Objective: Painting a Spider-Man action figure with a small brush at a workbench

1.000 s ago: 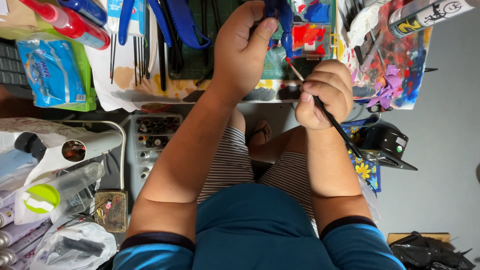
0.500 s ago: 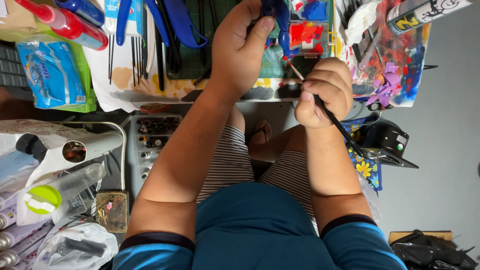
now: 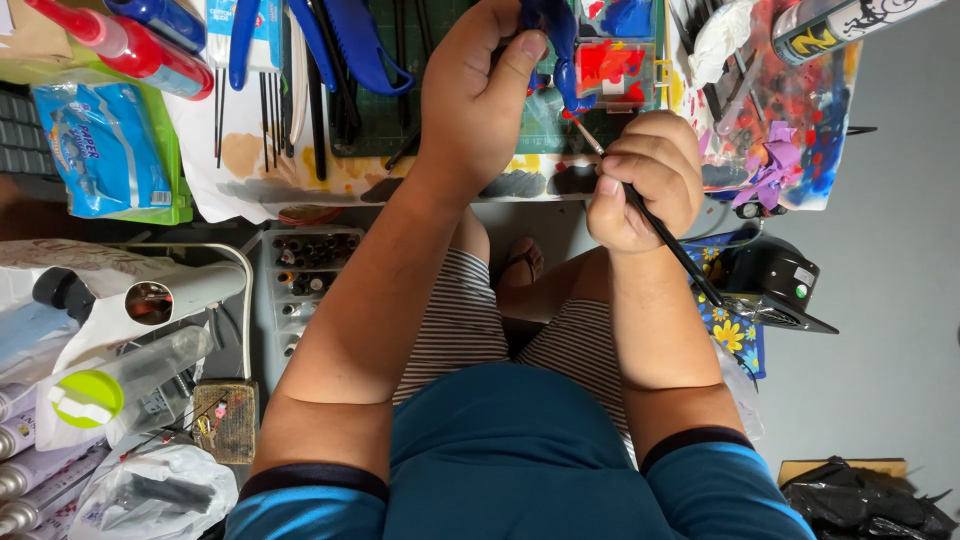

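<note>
Seated at a cluttered craft table, we look straight down over our own arms and striped shorts. Our left hand (image 3: 480, 100) is closed around a small blue figure (image 3: 556, 40), pinched between thumb and fingers at the far edge of the view, over the green cutting mat (image 3: 545, 115). Our right hand (image 3: 645, 180) is curled tight on a thin black paintbrush (image 3: 660, 235), its pale tip angled up and left to meet the lower end of the blue figure, while the handle runs down and right past the wrist. Just beyond the brush tip sits a clear palette tray (image 3: 615, 65) smeared with red and blue paint. To its right lies a paint-stained sheet (image 3: 790, 150) with a crumpled purple scrap on it, and a spray can (image 3: 850, 25) lies at the far right corner. On the left side of the table we see blue-handled pliers (image 3: 350, 50), a row of dark thin tools, red and blue bottles (image 3: 120, 35) and a blue packet of wipes (image 3: 100, 150). Nearer to us on the left stands a grey compartment box (image 3: 305, 275) of small parts, a clear bottle with a green cap (image 3: 110, 385) and a small bare circuit board (image 3: 225, 420). A black device (image 3: 775, 280) rests on the floor to the right.
</note>
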